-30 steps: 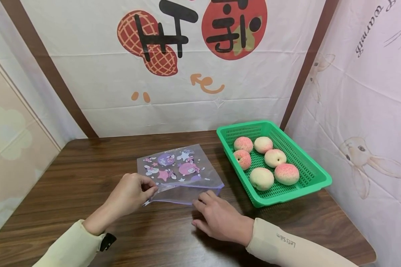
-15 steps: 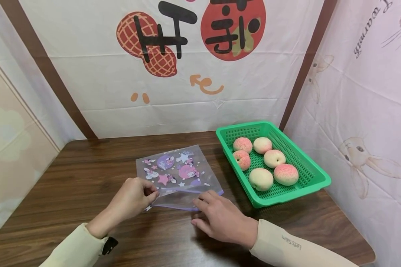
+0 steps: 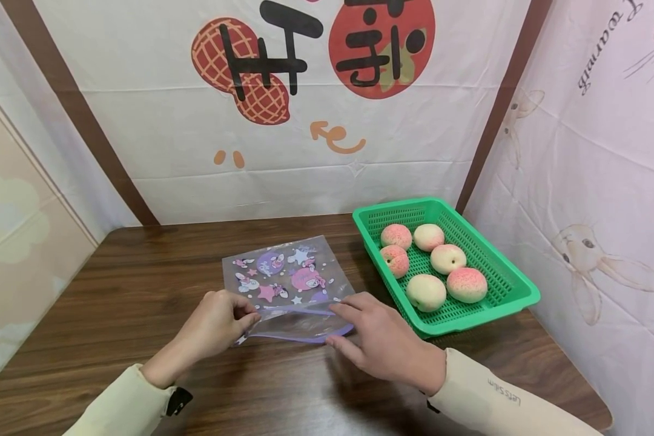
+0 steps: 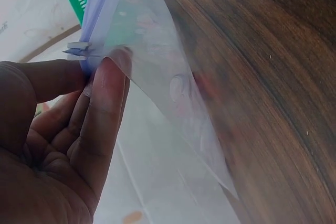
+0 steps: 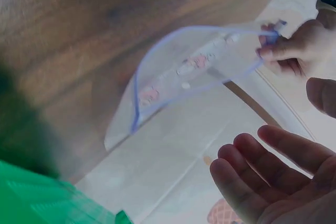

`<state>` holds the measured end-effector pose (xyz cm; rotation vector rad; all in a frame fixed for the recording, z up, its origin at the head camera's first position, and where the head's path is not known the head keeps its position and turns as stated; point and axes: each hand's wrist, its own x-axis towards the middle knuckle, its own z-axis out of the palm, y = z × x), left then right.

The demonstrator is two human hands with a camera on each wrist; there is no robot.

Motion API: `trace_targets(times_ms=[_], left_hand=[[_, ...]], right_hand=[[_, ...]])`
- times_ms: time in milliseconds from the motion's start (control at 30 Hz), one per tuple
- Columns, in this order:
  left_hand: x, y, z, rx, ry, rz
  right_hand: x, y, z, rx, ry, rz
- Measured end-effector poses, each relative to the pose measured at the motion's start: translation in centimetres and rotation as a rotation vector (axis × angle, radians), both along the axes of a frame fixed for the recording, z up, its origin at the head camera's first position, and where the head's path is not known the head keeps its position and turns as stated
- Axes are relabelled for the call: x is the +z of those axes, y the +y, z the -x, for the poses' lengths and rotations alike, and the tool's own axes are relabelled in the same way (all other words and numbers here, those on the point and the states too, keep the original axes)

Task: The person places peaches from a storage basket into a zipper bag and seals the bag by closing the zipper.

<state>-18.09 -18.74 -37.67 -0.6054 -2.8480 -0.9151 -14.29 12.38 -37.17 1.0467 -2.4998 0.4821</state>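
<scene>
A clear zip bag [image 3: 289,281] with pink and purple cartoon prints lies on the wooden table, its purple-edged mouth facing me and spread apart. My left hand [image 3: 218,321] pinches the left corner of that mouth between thumb and fingers, close to the small white slider [image 4: 79,49]. At the mouth's right end is my right hand [image 3: 387,342]. In the right wrist view, the right-hand fingers [image 5: 252,171] are extended and stand apart from the bag [image 5: 194,61], holding nothing. Fingertips of the left hand show through the film in the left wrist view.
A green plastic basket [image 3: 485,315] with several pink-and-white peaches [image 3: 427,292] stands right of the bag, just beyond my right hand. Printed cloth walls [image 3: 305,188] enclose the dark wooden table [image 3: 142,272] at the back and sides.
My right hand has shifted right and slightly away from me along the bag's mouth. The front lip now shows more fully. My left hand keeps its pinch, almost in place.
</scene>
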Motion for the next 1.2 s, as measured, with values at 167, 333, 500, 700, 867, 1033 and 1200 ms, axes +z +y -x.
trace_targets(times_ms=[167,333,500,700,867,1033,1200], left_hand=[[-0.2,-0.2,0.2,0.003,-0.039,-0.023],[-0.4,-0.6,0.5,-0.021,-0.102,-0.077],[-0.5,-1.0,0.8,-0.037,-0.155,-0.112],[-0.5,-1.2,1.0,-0.044,-0.161,-0.117],[-0.6,-1.2,0.9,-0.038,-0.159,-0.113],[-0.6,-1.1,0.8,-0.036,-0.164,-0.120],[-0.5,-1.1,0.8,-0.036,-0.160,-0.116]], right_hand=[[1.6,0.6,-0.2,-0.013,-0.020,0.029],[3.0,1.5,0.0,-0.022,-0.024,0.080],[4.4,2.8,0.4,-0.048,-0.040,0.131],[6.0,4.3,0.9,-0.135,-0.103,0.147],[7.0,5.4,1.6,-0.152,-0.118,0.174],[7.7,6.7,2.7,-0.192,-0.134,0.187],[8.3,7.8,3.8,-0.218,-0.140,0.199]])
